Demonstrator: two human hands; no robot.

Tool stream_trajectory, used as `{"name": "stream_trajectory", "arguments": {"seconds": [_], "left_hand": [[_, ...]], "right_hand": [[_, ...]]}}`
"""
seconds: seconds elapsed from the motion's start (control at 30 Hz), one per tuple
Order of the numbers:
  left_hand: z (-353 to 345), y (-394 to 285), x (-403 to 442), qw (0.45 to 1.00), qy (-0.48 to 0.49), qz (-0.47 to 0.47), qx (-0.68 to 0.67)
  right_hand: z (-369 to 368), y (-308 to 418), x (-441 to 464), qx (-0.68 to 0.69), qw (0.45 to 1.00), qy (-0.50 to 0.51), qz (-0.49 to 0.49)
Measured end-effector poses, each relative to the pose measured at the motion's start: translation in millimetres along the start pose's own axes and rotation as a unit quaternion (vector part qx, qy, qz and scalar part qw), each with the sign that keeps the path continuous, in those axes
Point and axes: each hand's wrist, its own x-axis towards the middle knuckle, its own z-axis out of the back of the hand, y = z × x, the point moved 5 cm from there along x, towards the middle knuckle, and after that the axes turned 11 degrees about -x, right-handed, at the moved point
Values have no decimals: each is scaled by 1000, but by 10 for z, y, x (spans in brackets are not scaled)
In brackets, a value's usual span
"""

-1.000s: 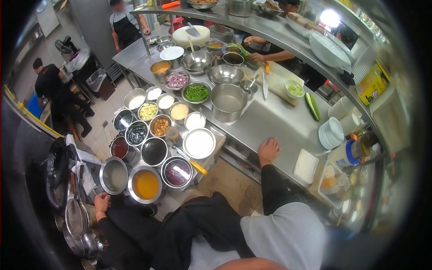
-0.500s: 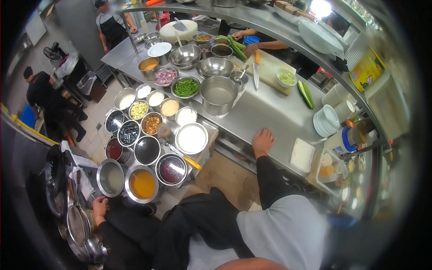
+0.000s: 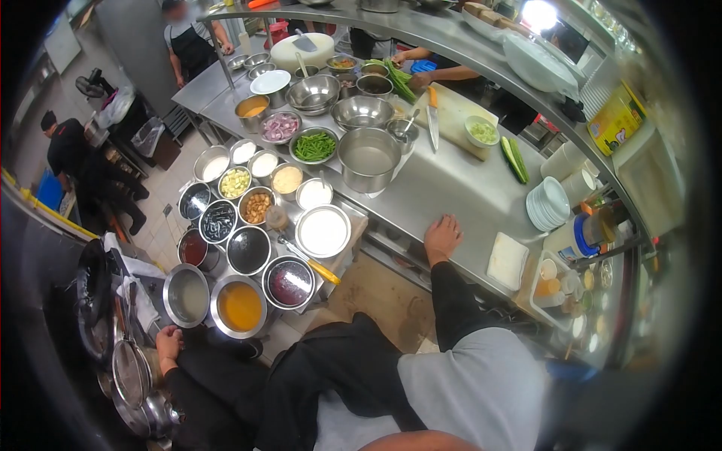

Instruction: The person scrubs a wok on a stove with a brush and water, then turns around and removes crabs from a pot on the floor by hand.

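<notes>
1. Right hand [image 3: 442, 239], black-sleeved: palm down near the front edge of a long grey stainless-steel counter [image 3: 466, 197], fingers extended and close together, holding nothing.
2. Left hand [image 3: 169, 343], black-sleeved: low at the left, fingers loosely curled; whether anything is gripped, cannot tell.
3. Round steel pot of cloudy liquid [image 3: 172, 289]: just beyond the left hand; contact cannot be told.
4. Round metal mesh strainer [image 3: 131, 376]: near the left hand, on its outer side, among other metal ware.
5. Round steel pot of orange liquid [image 3: 215, 304]: beside the cloudy one.
6. Utensil with yellow handle [image 3: 323, 271]: among the containers, well apart from both hands.
7. Large deep steel pot [image 3: 368, 180]: on the counter, left of the right hand and farther back.
8. Flat white rectangular slab [image 3: 508, 261]: on the counter, right of the right hand.
9. Stack of white bowls [image 3: 549, 210]: behind the slab.
10. Pale rectangular cutting board [image 3: 455, 120]: farther back, bearing a small bowl of chopped light-green food [image 3: 481, 143].
11. Orange-handled knife [image 3: 433, 124]: along the board's left edge.
12. Long dark-green vegetable pieces [image 3: 514, 159]: right of the board.
13. Co-worker's hand [image 3: 421, 80]: across the counter, beside leafy green stalks [image 3: 400, 81].
</notes>
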Motion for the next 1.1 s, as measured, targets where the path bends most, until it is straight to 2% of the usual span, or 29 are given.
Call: {"name": "stream_trajectory", "arguments": {"seconds": [0.43, 1.1], "left_hand": [[-29, -98, -65, 1000, -5, -5, -1], [58, 247, 200, 998, 28, 4, -63]], "right_hand": [[14, 1, -8, -5, 1000, -13, 3], [1, -2, 9, 0, 1000, 5, -7]]}}
